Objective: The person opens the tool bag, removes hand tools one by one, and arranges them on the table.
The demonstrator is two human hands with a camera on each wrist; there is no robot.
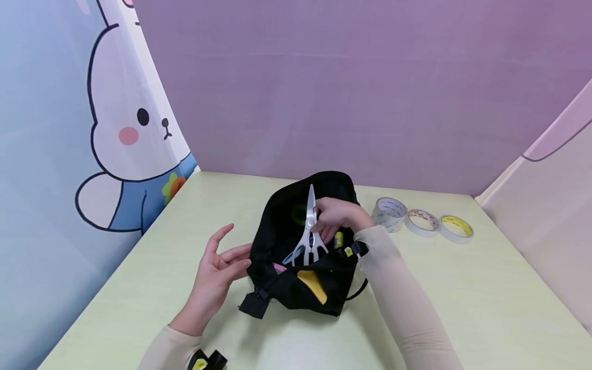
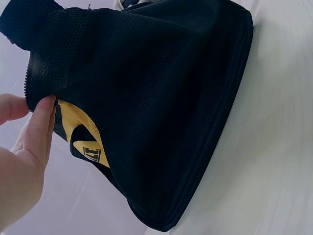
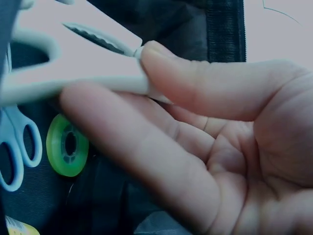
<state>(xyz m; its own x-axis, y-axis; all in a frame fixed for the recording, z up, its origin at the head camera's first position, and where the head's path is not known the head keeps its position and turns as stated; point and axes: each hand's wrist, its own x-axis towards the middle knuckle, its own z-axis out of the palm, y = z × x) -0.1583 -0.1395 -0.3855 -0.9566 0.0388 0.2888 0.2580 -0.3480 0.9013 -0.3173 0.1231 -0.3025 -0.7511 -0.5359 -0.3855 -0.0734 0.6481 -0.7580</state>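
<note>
A black zippered tool bag (image 1: 287, 205) with a yellow patch (image 1: 312, 286) lies open on the table. My left hand (image 1: 213, 285) pinches the zipper edge at its left side between thumb and finger. Over the bag's mouth, my right hand (image 1: 334, 216) holds white-handled scissors (image 1: 309, 231) near the pivot, blades upward. Inside the bag, a green tape roll (image 3: 67, 146), light blue scissor handles (image 3: 19, 142) and a yellow cylinder (image 1: 338, 240) show. A pink item (image 1: 279, 267) peeks out near the front; its kind is hidden.
Three tape rolls stand right of the bag: a wide clear one (image 1: 389, 213), a narrower one with red print (image 1: 422, 222) and one with a yellow core (image 1: 456, 229). The light table (image 1: 152, 272) meets a purple backdrop (image 1: 324, 103) behind.
</note>
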